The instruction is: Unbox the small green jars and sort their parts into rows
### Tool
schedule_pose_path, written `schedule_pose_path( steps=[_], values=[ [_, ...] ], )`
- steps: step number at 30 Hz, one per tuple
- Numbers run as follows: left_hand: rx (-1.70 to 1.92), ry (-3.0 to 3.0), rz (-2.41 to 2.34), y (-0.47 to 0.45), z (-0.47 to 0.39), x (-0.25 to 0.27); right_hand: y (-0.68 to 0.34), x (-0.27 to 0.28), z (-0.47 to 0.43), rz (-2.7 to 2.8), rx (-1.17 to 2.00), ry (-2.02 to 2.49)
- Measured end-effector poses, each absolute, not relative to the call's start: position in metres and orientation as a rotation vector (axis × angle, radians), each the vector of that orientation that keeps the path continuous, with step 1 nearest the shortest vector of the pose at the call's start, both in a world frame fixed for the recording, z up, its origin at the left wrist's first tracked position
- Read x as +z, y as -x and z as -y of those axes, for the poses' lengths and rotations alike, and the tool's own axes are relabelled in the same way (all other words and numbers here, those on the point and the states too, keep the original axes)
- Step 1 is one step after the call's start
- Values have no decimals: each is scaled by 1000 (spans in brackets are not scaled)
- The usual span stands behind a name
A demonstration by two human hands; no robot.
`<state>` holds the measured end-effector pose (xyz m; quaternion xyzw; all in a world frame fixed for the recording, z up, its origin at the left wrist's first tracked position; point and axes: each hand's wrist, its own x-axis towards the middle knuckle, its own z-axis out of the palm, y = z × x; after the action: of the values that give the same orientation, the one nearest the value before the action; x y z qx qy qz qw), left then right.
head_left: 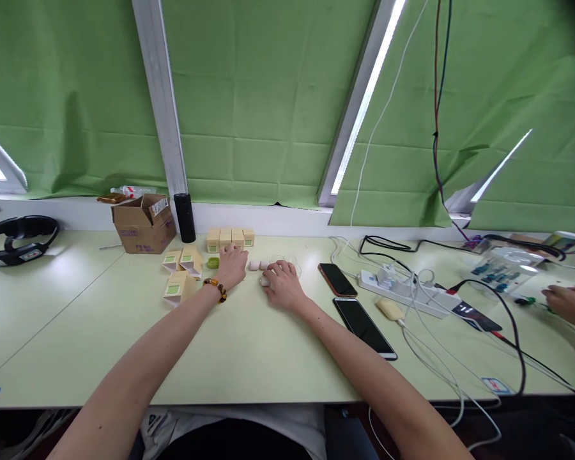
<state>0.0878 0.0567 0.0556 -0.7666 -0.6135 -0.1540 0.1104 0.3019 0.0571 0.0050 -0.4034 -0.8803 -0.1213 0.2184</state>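
My left hand (232,266), with a beaded bracelet at the wrist, reaches over the tabletop just in front of a row of small cream boxes (225,238). Its fingers curl downward, and what they hold, if anything, is hidden. Beside it on the left is a small green object (213,262). My right hand (282,285) is closed with its fingertips on a small white rounded object (264,280). Between the hands lie small pale pink pieces (254,265). Thin clear loops (293,262) show behind my right hand. More cream boxes with green labels (178,285) stand left of my left hand.
An open cardboard box (144,225) and a black cylinder (184,218) stand at the back left, a black headset (20,239) farther left. Rightward lie two phones (365,327), a power strip (405,292), tangled cables and a clear container (505,268). Another person's hand (569,303) is at the far right.
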Motion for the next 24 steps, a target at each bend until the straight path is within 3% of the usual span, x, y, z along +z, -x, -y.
schedule_pose_path(
  steps=[13, 24],
  values=[
    [-703, 2327, 1570, -44, 34, 43, -293, -11, -82, 2270, -360, 1245],
    [-682, 2311, 1734, -37, 38, 41, -294, -11, -78, 2281, -324, 1269]
  ],
)
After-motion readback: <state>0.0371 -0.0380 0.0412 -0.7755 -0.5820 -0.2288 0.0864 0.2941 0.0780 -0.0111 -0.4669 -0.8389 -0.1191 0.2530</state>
